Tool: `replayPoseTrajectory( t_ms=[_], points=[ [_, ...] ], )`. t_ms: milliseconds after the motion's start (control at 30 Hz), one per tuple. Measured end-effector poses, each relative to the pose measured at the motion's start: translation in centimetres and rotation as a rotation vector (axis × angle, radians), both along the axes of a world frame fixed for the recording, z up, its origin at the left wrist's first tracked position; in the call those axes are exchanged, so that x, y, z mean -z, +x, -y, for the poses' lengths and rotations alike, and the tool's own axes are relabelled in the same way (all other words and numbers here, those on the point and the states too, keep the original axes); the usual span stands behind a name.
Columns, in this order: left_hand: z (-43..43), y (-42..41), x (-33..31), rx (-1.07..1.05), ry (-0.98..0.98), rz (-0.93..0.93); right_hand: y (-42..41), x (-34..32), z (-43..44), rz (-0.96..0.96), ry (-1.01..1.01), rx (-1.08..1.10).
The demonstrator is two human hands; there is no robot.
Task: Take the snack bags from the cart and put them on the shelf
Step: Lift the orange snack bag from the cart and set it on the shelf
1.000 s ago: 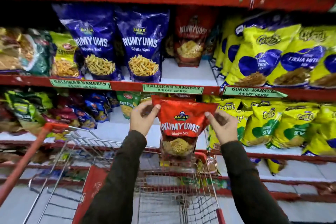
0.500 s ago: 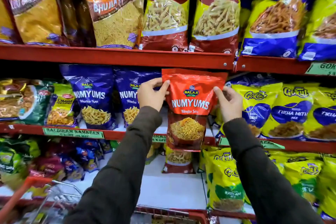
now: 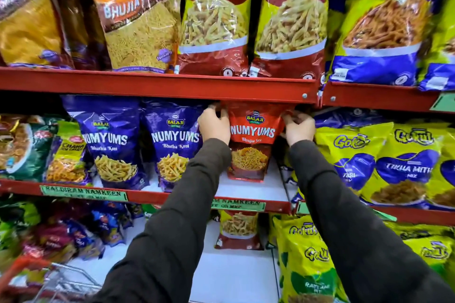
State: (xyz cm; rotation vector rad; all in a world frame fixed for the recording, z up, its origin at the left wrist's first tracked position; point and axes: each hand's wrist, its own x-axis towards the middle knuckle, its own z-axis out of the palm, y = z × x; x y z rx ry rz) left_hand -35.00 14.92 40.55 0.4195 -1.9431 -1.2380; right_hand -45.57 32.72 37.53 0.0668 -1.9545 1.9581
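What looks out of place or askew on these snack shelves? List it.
Only one thing: the green paper price label on the red shelf edge sits crooked. The red Numyums snack bag stands upright, held by left hand and right hand.

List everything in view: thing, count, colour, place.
red Numyums bag: one, red, middle shelf, held upright at its top corners
purple Numyums bags: two, purple, middle shelf, left of it
Gokul bags: several, yellow and blue, middle and lower shelves, right
Gathiya bags: two, maroon and yellow, top shelf
Bhujia Sev bag: one, orange, top shelf
shelf edges: red
cart: red and wire, bottom left
left hand: one, bag's left corner
right hand: one, bag's right corner
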Motion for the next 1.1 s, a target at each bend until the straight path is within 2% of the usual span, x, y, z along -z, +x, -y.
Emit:
replayPoseTrajectory(
  t_ms=[133, 333, 500, 600, 667, 800, 1000, 1100],
  points=[
    [-0.6, -0.8, 1.9, 0.013, -0.011, 0.015, 0.7, 0.5, 1.2, 0.03, -0.079, -0.008],
    [-2.1, -0.4, 4.7, 0.142, -0.043, 0.03, 0.4, 3.9, 1.8, 0.125, -0.004, -0.163],
    [-2.5, -0.9, 9.2, 0.296, 0.203, 0.143, 3.9, 6.9, 2.6, 0.252, -0.061, -0.268],
    [-1.5, -2.5, 12.2, 0.349, 0.372, 0.287, 0.3, 12.1, 2.5, 0.33, -0.04, -0.369],
    [-0.7, -3.3, 13.8, 0.417, 0.415, 0.355, -0.8, 13.7, 2.4, 0.335, -0.021, -0.39],
    [0.0, -3.4, 15.4, 0.497, 0.407, 0.295, 4.0, 10.1, 2.7, 0.363, -0.041, -0.41],
    [0.6, -1.8, 16.3, 0.488, 0.353, 0.332, 7.8, 9.0, 1.7, 0.39, -0.151, -0.451],
    [-0.5, 1.9, 14.2, 0.499, 0.27, 0.363, 8.9, 9.7, 1.0, 0.374, -0.08, -0.421]
  ],
)
